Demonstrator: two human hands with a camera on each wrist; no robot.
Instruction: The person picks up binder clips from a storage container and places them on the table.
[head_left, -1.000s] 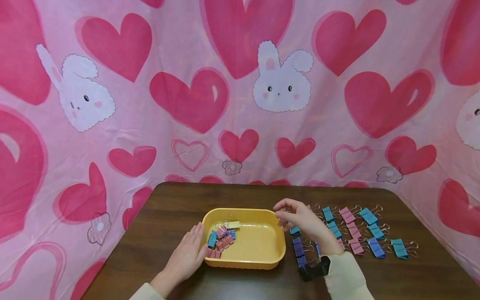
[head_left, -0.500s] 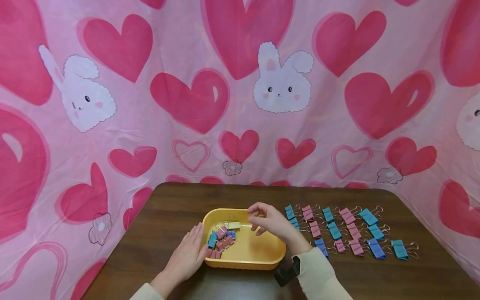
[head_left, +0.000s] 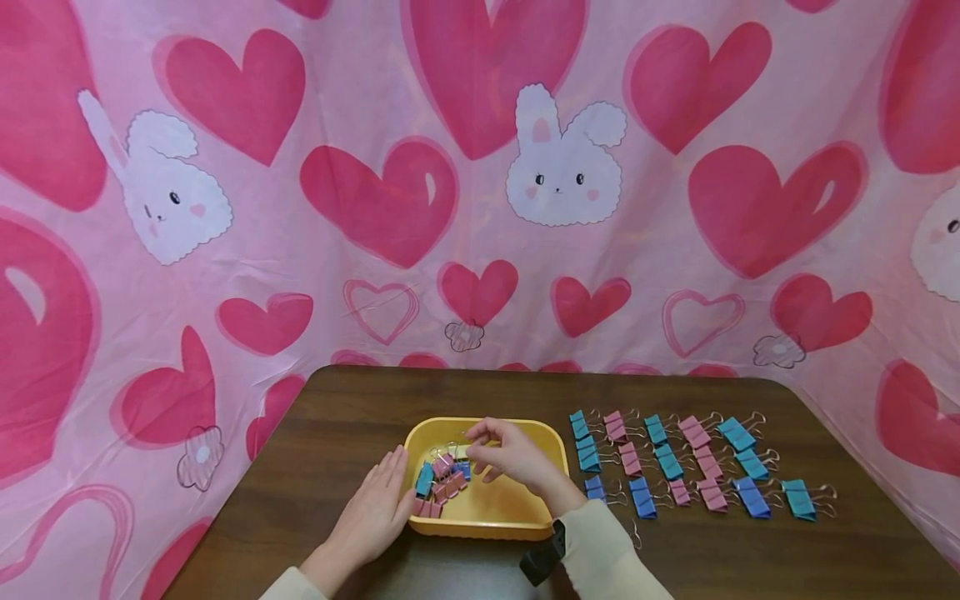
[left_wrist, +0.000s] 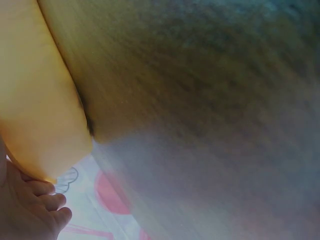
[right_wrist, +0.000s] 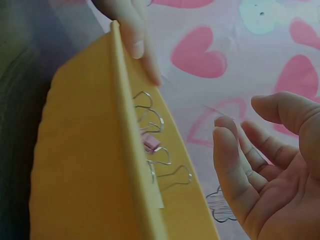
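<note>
Binder clips (head_left: 450,487) lie heaped in a yellow tray (head_left: 480,530), the left hand (head_left: 373,507) straight-fingered against its side, the right hand (head_left: 519,460) above it, loosely curved and empty.

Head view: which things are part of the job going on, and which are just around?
Likely the job: yellow tray, binder clips inside it, binder clips beside it, left hand, right hand.
Likely just around: dark table, pink backdrop, black wrist device.
</note>
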